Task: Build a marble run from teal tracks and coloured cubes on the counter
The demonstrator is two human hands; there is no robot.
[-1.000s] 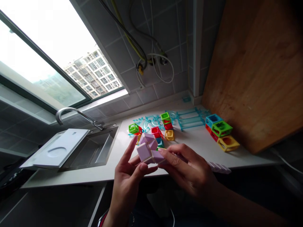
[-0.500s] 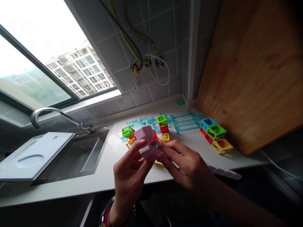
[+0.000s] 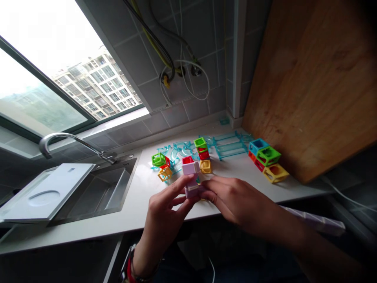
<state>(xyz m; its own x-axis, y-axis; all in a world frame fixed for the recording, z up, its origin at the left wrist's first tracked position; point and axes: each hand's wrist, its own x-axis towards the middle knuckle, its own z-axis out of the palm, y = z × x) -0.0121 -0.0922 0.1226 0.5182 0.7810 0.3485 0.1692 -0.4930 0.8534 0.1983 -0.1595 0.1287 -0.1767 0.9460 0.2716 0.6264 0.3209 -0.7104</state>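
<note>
A lilac twisty snake puzzle, made of linked wedge segments, is held over the counter's front part. My left hand pinches its near segments between thumb and fingers. From the other side my right hand grips the puzzle, fingers closed round it. Its long straight tail sticks out beyond my right forearm; the middle stretch is hidden behind that hand and arm. Just behind the puzzle stand a red cube frame and a yellow cube frame.
Colored cube frames are joined at the right, near a wooden board. Another cluster with a green cube frame sits left. Clear blue plastic pieces lie behind. A sink with a faucet is at the left.
Both hands turned the snake puzzle, so its upper segments now stand more upright and farther right. The tail swung out to the right and down. The view shifted slightly.
</note>
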